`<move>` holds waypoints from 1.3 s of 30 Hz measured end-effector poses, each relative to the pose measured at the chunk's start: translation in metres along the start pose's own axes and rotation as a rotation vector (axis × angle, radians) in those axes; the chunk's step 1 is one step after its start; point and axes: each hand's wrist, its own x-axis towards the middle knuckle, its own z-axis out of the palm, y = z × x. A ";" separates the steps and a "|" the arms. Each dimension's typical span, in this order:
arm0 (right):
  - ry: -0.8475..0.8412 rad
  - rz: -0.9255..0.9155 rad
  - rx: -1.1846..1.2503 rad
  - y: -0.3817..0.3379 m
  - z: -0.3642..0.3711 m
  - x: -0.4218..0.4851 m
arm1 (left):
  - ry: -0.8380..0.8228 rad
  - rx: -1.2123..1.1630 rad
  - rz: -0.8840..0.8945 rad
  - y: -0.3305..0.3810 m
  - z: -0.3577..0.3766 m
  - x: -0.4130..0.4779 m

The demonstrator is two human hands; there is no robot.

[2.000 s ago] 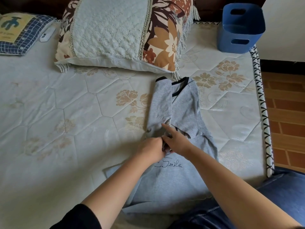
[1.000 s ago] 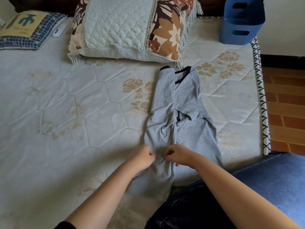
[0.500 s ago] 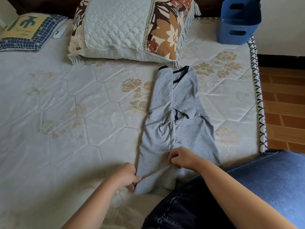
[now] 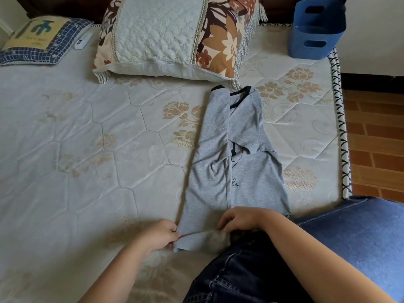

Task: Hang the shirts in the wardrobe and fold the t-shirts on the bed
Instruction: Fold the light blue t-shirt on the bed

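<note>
Here, a grey cotton t-shirt with dark navy neck trim (image 4: pixel 218 182) lies flat on the bed, right of the middle. Its neckline points away from the person, toward the pillows, and its bottom hem is nearest the person. Both long sides are folded inward, so it forms a narrow strip, and part of a dark printed script shows on the front. A sleeve lies folded across the upper part.

The left hand (image 4: pixel 159 235) pinches the near left corner of the hem between curled fingers and thumb. The right hand (image 4: pixel 240 217) is curled over the hem's right side and grips the cloth there. Between the two hands the hem is lifted slightly off the bed and bunched.

The shirt rests on a pale quilted mattress with beige flower patterns (image 4: pixel 87 149). A black-and-white stitched band (image 4: pixel 341 127) edges its right side. Just beyond the neckline sits a large pillow with a white textured centre and brown floral sides (image 4: pixel 166 36). Far left is a small cushion with a blue checked border (image 4: pixel 39 38), with a small white device (image 4: pixel 83 41) beside it. A blue plastic basket with handle slots (image 4: pixel 317 29) stands at the far right corner. Dark denim jeans (image 4: pixel 240 276) cover the person's leg at the bottom, with blue fabric (image 4: pixel 360 237) to their right. A red-brown brick floor (image 4: pixel 376 149) shows past the bed.
</note>
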 end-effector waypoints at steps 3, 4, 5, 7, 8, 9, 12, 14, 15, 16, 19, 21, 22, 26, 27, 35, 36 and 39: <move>-0.007 0.014 -0.026 0.000 0.000 -0.001 | 0.040 0.207 0.007 -0.001 0.000 0.005; -0.010 0.013 -0.041 0.000 0.000 -0.001 | 0.050 0.260 0.005 0.001 0.000 0.005; -0.014 0.011 -0.055 -0.001 0.000 -0.002 | 0.063 0.312 0.002 0.003 0.001 0.005; -0.032 0.001 -0.064 -0.001 0.000 -0.003 | 0.097 0.404 -0.001 0.009 0.002 0.004; -0.036 -0.004 -0.060 0.000 0.000 -0.003 | 0.125 0.434 0.003 0.014 0.002 0.002; -0.031 -0.012 -0.045 0.003 -0.002 -0.004 | 0.156 0.445 0.013 0.019 0.002 -0.001; 0.033 -0.023 0.048 0.014 -0.007 -0.006 | 0.272 0.442 0.107 0.036 0.000 -0.004; 0.131 -0.031 0.188 0.017 -0.011 -0.007 | 0.321 0.433 0.205 0.048 0.003 -0.001; 0.233 -0.041 0.274 0.017 -0.014 -0.008 | 0.317 0.395 0.249 0.054 0.007 0.002; 0.379 -0.047 0.320 0.018 -0.017 -0.009 | 0.297 0.335 0.293 0.060 0.011 0.005; 0.819 0.037 0.242 0.027 -0.030 -0.014 | 0.225 0.201 0.396 0.084 0.026 0.017; 0.958 0.113 0.203 0.039 -0.039 -0.021 | 0.203 0.150 0.430 0.103 0.035 0.024; 0.986 0.142 0.204 0.045 -0.043 -0.024 | 0.196 0.133 0.440 0.112 0.039 0.028; 1.096 0.306 0.270 0.062 -0.049 -0.038 | 0.172 0.103 0.432 0.137 0.053 0.039; 1.094 0.362 0.284 0.065 -0.049 -0.041 | 0.158 0.096 0.424 0.141 0.055 0.040; 0.560 0.520 0.248 0.070 -0.048 -0.057 | 0.142 0.019 0.334 0.132 0.051 0.042; 0.531 0.514 0.208 0.069 -0.047 -0.057 | 0.147 0.021 0.323 0.127 0.049 0.042; 0.489 0.444 0.156 0.063 -0.046 -0.060 | 0.168 0.021 0.288 0.112 0.042 0.042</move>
